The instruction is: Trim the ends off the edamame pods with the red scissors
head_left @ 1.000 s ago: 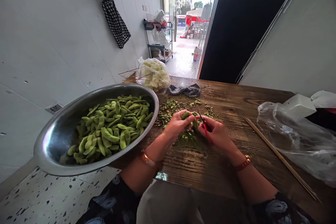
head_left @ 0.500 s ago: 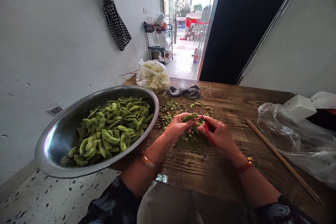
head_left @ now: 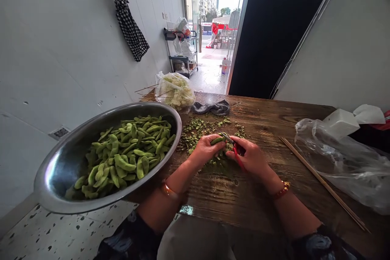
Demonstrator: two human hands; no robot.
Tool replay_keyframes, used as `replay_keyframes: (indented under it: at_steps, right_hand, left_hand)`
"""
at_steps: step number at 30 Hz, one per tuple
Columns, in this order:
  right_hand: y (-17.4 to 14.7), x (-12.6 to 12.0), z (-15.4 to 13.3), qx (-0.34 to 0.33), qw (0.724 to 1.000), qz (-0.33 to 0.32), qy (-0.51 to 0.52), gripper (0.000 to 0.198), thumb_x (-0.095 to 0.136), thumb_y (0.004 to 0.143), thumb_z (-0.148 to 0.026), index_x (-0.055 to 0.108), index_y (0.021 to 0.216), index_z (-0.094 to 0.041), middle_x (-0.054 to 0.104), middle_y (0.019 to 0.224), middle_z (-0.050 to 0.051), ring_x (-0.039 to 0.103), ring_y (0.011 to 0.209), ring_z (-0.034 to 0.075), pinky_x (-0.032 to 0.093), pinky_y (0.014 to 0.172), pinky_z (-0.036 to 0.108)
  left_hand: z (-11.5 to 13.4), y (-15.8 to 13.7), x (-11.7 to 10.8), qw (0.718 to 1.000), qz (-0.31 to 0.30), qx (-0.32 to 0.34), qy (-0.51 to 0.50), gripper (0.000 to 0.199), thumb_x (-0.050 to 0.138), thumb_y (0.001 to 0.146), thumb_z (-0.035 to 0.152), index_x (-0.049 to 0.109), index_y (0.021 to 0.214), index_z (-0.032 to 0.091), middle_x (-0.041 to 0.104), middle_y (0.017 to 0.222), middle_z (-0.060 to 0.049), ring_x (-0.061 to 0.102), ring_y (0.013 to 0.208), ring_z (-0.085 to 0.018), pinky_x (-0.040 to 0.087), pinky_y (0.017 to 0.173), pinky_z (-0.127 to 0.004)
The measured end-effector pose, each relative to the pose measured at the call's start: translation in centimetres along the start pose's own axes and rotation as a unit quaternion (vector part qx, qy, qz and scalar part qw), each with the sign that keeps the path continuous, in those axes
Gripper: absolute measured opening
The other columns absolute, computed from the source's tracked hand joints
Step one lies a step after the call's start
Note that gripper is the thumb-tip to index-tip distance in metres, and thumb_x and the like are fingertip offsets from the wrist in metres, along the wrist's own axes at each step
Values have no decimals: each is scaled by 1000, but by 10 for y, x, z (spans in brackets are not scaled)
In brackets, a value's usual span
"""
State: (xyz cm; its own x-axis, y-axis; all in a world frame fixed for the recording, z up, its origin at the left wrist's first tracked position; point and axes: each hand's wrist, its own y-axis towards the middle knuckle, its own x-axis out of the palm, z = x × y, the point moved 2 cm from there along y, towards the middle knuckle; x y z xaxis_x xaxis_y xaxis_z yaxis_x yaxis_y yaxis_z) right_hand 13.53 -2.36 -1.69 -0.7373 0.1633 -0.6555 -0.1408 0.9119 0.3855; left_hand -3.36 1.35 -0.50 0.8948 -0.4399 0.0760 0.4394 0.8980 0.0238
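Observation:
Between the fingers of my left hand is a green edamame pod, held over the table. My right hand grips red-handled scissors, their blades reaching to the pod's end near my left fingertips. Under and beyond both hands lie many small green trimmings on the wood. To my left a large steel basin holds a heap of edamame pods; it is tilted toward me at the table's edge.
Behind the trimmings are a grey cloth and a clear bag of cauliflower with thin skewers beside it. On the right lie long wooden sticks, a crumpled plastic bag and a white tissue box. The wooden table runs toward a doorway.
The scissors have swung so their blades now lie across the pod's end, where before they pointed upward. My view has shifted slightly; both hands stay close together.

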Motion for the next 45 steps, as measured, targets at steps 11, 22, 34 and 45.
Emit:
replay_keyframes:
  at_steps: [11, 22, 34, 45]
  right_hand:
    - [-1, 3, -2, 19, 1000, -12, 20, 50, 67, 78, -46, 62, 119, -16, 68, 86, 5, 59, 71, 17, 49, 69, 30]
    - [-2, 5, 2, 4, 1000, -21, -8, 43, 62, 83, -46, 66, 114, -17, 65, 74, 2, 54, 62, 15, 42, 59, 26]
    - [-1, 2, 0, 8, 999, -49, -6, 37, 63, 82, -43, 69, 111, -21, 70, 81, 3, 57, 63, 15, 43, 60, 26]
    - [1, -5, 0, 69, 997, -43, 6, 48, 61, 81, -51, 69, 113, -17, 64, 66, 0, 52, 57, 13, 40, 55, 25]
  left_hand:
    - [-7, 2, -1, 997, -13, -5, 73, 35, 69, 74, 42, 67, 88, 10, 55, 64, 1, 43, 48, -5, 34, 45, -19]
    - [2, -2, 0, 995, 5, 0, 100, 30, 68, 73, 39, 67, 81, 10, 50, 56, 3, 40, 45, -5, 31, 43, -19]
    - [1, 3, -11, 975, 1, 58, 214, 22, 62, 76, 30, 72, 80, 11, 63, 70, -1, 50, 64, -11, 38, 59, -21]
    - [1, 4, -21, 998, 57, 0, 30, 24, 74, 68, 33, 65, 78, 14, 54, 59, 4, 44, 50, -6, 32, 48, -18]
